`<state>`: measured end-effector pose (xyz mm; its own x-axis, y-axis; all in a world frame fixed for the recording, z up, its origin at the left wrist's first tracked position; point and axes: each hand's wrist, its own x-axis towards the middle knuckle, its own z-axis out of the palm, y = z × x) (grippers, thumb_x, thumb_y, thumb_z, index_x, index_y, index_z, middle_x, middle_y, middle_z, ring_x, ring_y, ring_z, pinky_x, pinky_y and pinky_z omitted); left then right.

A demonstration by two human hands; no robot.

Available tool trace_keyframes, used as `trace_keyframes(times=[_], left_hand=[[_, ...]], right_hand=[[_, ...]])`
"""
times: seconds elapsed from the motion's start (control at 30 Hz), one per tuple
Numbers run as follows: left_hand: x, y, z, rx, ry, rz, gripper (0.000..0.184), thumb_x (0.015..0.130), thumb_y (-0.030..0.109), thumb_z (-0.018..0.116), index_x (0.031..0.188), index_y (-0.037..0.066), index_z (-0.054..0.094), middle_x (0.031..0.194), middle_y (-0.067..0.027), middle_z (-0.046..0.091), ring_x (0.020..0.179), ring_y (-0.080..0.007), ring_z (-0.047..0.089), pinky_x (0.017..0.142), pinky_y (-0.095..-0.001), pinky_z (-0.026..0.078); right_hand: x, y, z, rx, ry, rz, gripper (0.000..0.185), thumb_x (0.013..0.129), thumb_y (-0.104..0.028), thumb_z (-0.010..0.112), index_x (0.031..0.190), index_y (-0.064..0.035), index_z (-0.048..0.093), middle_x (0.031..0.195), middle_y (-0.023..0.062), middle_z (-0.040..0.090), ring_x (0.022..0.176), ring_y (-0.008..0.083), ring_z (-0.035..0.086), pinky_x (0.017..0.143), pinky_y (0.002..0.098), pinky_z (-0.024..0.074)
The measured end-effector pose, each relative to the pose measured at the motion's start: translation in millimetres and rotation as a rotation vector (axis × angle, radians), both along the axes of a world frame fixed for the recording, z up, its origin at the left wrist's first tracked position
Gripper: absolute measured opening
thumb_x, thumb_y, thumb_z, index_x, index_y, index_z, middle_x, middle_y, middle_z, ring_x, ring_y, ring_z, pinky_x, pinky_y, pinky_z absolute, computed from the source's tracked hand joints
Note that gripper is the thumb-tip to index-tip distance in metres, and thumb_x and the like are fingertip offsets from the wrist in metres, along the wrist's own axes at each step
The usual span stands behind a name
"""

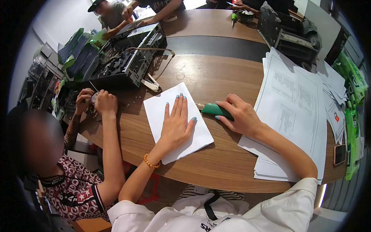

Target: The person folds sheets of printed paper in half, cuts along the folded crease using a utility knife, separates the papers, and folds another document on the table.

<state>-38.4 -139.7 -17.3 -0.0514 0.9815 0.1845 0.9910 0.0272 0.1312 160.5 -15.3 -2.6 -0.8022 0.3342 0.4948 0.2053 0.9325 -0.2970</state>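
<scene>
Five fingers straight out, and your left hand lies flat and open on the white paper, three middle fingers together, little finger and thumb apart. Over to your right hand: it's curled closed around the green tool, thumb on the near side, and that tool points left, its tip just beside the paper's right edge. Exactly what sort of tool, you can't tell from this angle. All of it plays out on the wooden worktop, with your right forearm stretching over the printed sheets.

Now the containers! Beyond your paper, to the left, sits an open computer case, dark parts and cables inside, one cable trailing over its edge. White-handled pliers lie between case and paper. At far right, another dark metal case stands, its contents hard to make out. On your left, a co-worker's hands work at a small round piece.
</scene>
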Motion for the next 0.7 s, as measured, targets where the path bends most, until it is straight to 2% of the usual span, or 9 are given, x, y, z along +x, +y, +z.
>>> trace_keyframes(times=[0.07,0.13,0.23,0.6,0.7], left_hand=[[1,0,-2,0.064,-0.015,-0.012,0.062,0.088,0.032,0.04,0.13,-0.011,0.026,0.138,-0.0259,0.025,0.131,-0.0324,0.02,0.105,-0.0498,0.011],[1,0,-3,0.056,-0.012,-0.018,0.063,0.088,0.033,0.04,0.13,-0.012,0.025,0.138,-0.0261,0.024,0.131,-0.0326,0.02,0.105,-0.0497,0.011],[-1,1,-3,0.049,0.012,-0.005,0.065,0.088,0.033,0.04,0.13,-0.012,0.023,0.138,-0.0263,0.024,0.132,-0.0328,0.019,0.105,-0.0493,0.01],[-2,1,-3,0.041,-0.016,0.011,0.067,0.087,0.035,0.041,0.131,-0.012,0.021,0.139,-0.0253,0.022,0.132,-0.0318,0.019,0.106,-0.048,0.009],[-2,1,-1,-0.004,-0.012,0.023,0.065,0.088,0.032,0.038,0.132,-0.011,0.019,0.141,-0.0235,0.018,0.133,-0.0312,0.013,0.107,-0.0458,0.007]], right_hand=[[-4,0,-2,0.007,0.013,-0.017,0.035,0.074,-0.018,0.068,0.102,-0.0024,0.055,0.088,0.0112,0.05,0.075,0.0227,0.055,0.062,0.0301,0.0502],[-10,2,-1,-0.021,0.006,-0.021,0.031,0.074,-0.02,0.065,0.098,-0.0016,0.055,0.089,0.0108,0.05,0.08,0.0235,0.054,0.068,0.031,0.0483],[-16,6,-2,0.011,0.037,-0.004,0.031,0.074,-0.02,0.065,0.097,-0.0017,0.055,0.089,0.0113,0.051,0.081,0.0239,0.054,0.07,0.0308,0.0484],[-10,7,4,-0.071,-0.047,0.005,0.032,0.076,-0.02,0.065,0.099,-0.0011,0.055,0.091,0.0125,0.05,0.082,0.0245,0.055,0.07,0.0316,0.0489],[-4,5,6,-0.092,-0.056,-0.008,0.033,0.076,-0.02,0.065,0.1,-0.0009,0.055,0.09,0.0123,0.049,0.081,0.0244,0.055,0.07,0.032,0.0488]])
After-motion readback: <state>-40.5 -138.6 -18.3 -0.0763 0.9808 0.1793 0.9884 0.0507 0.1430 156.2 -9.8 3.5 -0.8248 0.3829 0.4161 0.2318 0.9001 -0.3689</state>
